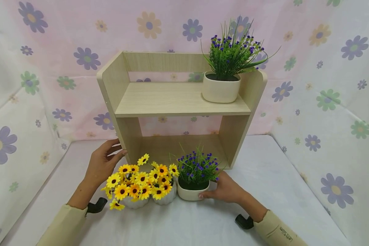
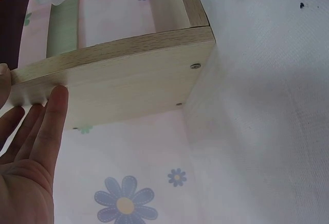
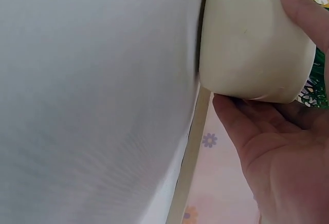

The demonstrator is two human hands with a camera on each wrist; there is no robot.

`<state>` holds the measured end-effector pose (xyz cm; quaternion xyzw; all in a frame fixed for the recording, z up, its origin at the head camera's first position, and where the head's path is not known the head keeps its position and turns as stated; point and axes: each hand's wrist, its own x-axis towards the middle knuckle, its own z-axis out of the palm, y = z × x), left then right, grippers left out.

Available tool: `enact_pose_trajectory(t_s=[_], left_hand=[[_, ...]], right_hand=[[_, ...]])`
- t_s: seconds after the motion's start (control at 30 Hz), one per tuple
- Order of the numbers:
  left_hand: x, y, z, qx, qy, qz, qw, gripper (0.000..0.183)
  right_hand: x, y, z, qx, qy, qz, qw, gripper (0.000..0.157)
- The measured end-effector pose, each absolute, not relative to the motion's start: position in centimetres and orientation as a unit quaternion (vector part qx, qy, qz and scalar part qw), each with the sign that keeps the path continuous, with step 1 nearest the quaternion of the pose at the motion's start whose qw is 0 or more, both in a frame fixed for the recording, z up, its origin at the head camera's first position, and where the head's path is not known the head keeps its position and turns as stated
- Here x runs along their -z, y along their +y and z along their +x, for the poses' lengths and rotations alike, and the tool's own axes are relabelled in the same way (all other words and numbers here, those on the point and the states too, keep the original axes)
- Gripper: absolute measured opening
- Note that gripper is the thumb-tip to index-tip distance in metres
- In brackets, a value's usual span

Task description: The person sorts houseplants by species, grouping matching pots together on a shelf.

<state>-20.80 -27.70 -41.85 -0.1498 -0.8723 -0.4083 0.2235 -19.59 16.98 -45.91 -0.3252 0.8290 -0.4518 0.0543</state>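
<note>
The right hand grips the purple-flowered cream planter, probably light, rigid and smooth, best held by its walls; the left hand, unclenched, touches the shelf unit.

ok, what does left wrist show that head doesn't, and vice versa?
Only left wrist: screw heads in the outer side of the shelf, plus a dark speck on the table.

Only head: the right hand holding the front purple plant, and the top purple plant at the right of the upper board. Yellow flowers show whole there; left wrist catches at most a corner sliver.

Both: the left hand touching the shelf, the table and the flowered backdrop.
</note>
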Motion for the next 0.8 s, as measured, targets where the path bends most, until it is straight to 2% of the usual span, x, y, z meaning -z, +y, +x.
enact_pose_trajectory(t_s=[0.23, 0.43, 0.67, 0.8], left_hand=[[41.8, -27.7, -20.7, 0.408, -0.872, -0.151, 0.223, 0.051], [41.7, -27.7, -20.8, 0.412, -0.870, -0.151, 0.224, 0.051], [41.8, -27.6, -20.8, 0.411, -0.871, -0.148, 0.225, 0.049], [41.7, -27.6, -20.8, 0.414, -0.871, -0.145, 0.221, 0.049]], right_hand=[[45.2, 17.2, -19.5, 0.466, 0.824, -0.316, 0.062, 0.102], [44.5, 17.6, -19.4, 0.470, 0.829, -0.297, 0.067, 0.094], [43.6, 17.9, -19.3, 0.475, 0.833, -0.278, 0.060, 0.102], [43.1, 18.1, -19.3, 0.481, 0.828, -0.284, 0.056, 0.095]])
